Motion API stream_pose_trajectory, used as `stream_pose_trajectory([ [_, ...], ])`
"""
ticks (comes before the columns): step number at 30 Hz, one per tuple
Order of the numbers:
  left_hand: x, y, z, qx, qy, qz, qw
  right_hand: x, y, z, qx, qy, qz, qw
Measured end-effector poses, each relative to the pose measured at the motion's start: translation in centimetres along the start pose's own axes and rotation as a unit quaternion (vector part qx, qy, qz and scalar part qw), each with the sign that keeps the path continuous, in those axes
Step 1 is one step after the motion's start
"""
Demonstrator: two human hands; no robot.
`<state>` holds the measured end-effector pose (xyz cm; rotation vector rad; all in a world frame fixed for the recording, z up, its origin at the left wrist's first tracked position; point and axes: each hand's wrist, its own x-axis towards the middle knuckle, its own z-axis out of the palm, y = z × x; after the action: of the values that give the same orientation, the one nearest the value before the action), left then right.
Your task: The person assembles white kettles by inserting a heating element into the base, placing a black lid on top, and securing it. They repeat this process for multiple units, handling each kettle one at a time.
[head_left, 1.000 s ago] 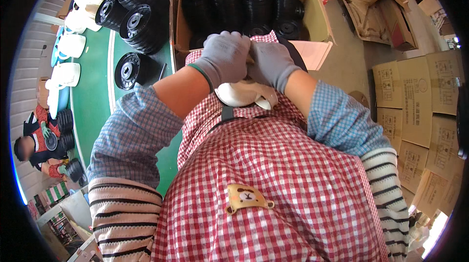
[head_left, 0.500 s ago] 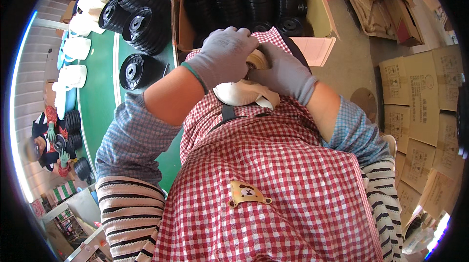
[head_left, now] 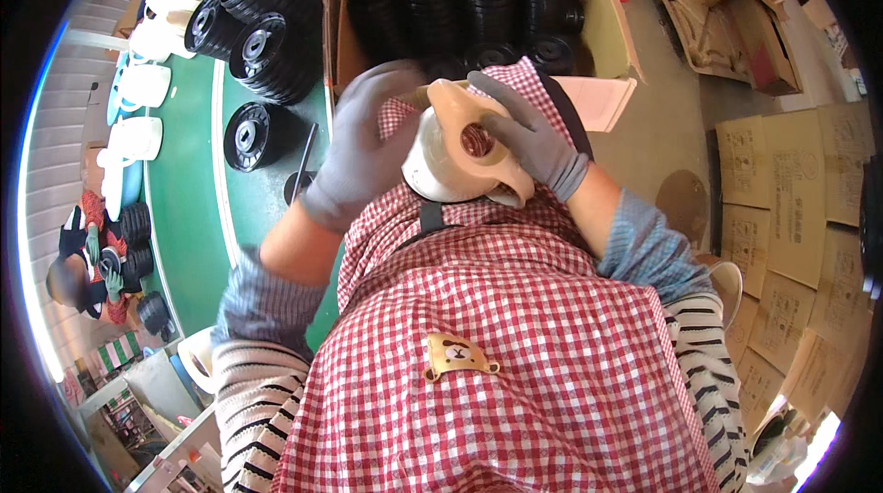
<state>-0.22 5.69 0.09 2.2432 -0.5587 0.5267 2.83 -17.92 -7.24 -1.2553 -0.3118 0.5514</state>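
Note:
A white jug [head_left: 427,160] with a peach-coloured collar [head_left: 453,116] rests against my lap, tilted so its round opening faces up toward me. My right hand [head_left: 538,139], in a grey glove, grips the right side of the collar, its thumb near the opening. To the left of the jug, my gloved left hand [head_left: 361,157] is blurred. Its thumb and fingers are apart, with checked apron showing between them, and nothing visible lies in them. Whether it touches the jug's side I cannot tell. A red-and-white checked apron [head_left: 497,309] covers my lap beneath.
Ahead, a cardboard box [head_left: 602,24] holds stacks of black round parts [head_left: 432,1]. More black stacks [head_left: 262,47] stand on the green table [head_left: 184,180] at left, beside white jugs [head_left: 138,142]. Cartons [head_left: 796,189] are piled at right. Another person [head_left: 92,258] works at far left.
My left hand has come off the jug's top and moved left and down. The jug's collar and opening, covered before, now show. My right hand stays on the collar, shifted slightly right.

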Motion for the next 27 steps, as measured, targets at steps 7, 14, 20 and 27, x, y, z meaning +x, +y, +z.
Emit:
stream_pose_trajectory([
  [7,-9.3,5.5,-2.5,-0.347,-0.225,-0.464,0.783,2.5,-1.6,5.2,-0.066,0.099,-0.026,0.993],
  [14,-8.8,6.5,-1.9,-0.421,-0.237,-0.320,0.815,2.0,-2.4,8.2,0.083,0.125,0.010,0.989],
  [20,-9.2,6.7,-0.4,-0.570,-0.204,-0.416,0.678,0.9,-2.2,7.5,-0.397,0.073,-0.176,0.898],
  [27,-10.1,6.1,0.3,-0.654,-0.046,-0.427,0.623,1.5,-4.2,8.6,-0.386,0.047,-0.156,0.908],
])
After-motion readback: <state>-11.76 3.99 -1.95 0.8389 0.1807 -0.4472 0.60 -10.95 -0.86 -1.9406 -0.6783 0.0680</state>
